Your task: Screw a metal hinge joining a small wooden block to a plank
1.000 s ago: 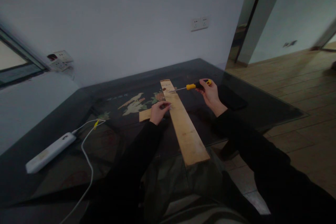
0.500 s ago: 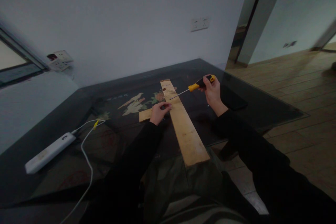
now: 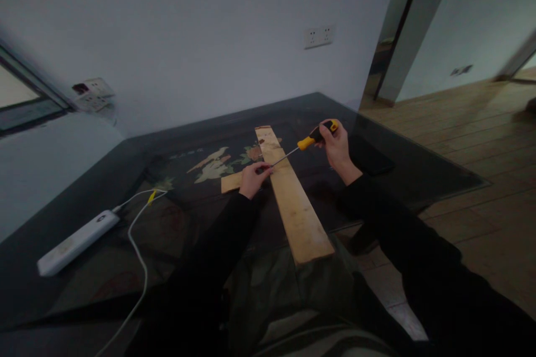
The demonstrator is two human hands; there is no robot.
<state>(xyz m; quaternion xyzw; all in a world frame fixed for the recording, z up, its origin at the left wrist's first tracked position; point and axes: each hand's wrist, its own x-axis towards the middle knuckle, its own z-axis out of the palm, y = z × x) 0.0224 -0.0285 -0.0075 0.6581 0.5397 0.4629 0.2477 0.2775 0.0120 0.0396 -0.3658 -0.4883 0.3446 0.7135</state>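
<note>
My right hand [image 3: 336, 145] is closed round the black and yellow handle of a screwdriver [image 3: 309, 141]. Its thin shaft slants down to the left, and the tip is at the fingertips of my left hand [image 3: 254, 177]. Those left fingers are pinched together at the left edge of a long wooden board [image 3: 298, 209]; what is between them is too small to make out. The board runs from the tabletop towards my lap, its near end above my legs. A shorter wooden piece [image 3: 231, 183] sticks out to the left, partly hidden by my left hand.
The dark table [image 3: 322, 106] has a flower and bird picture on its top. A white power strip [image 3: 79, 242] with a white cable [image 3: 140, 256] lies at the left. A dark flat object [image 3: 372, 157] lies beyond my right wrist. Wall sockets [image 3: 318, 37] are behind the table.
My right hand has brought the screwdriver slightly left and down, so its tip has come from above the board to my left fingertips. My left hand has stayed in place.
</note>
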